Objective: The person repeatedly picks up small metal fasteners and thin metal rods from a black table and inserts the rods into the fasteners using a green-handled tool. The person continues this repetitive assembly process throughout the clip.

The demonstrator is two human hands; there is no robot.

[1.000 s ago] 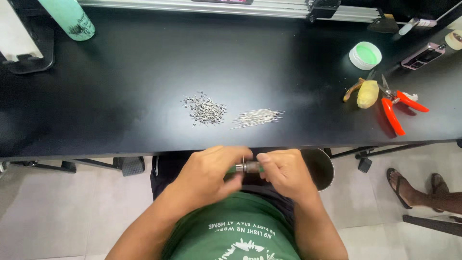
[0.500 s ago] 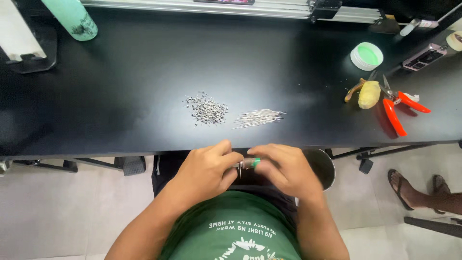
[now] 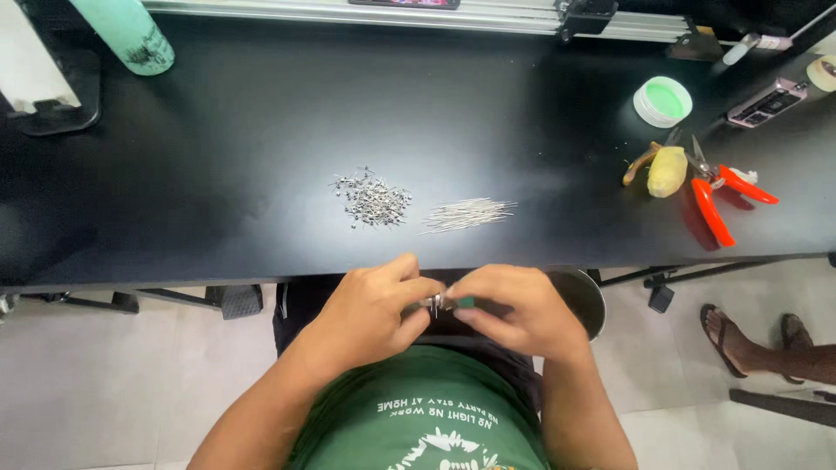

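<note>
left hand (image 3: 370,312): near the body, below the near edge of the black table (image 3: 218,174); fingers curled tight, pinching the left end of a small metal piece (image 3: 433,304)
small metal piece: held between both hands, just in front of the green shirt; too small to tell its shape; its long axis seems to run left to right
right hand (image 3: 514,312): closed on a small green part (image 3: 467,302) touching the metal piece's right end; both hands equally close
heap of small metal bits (image 3: 372,197): far of the left hand, on the table
bundle of thin pins (image 3: 468,214): far of the right hand, just right of the heap, lying left to right
</note>
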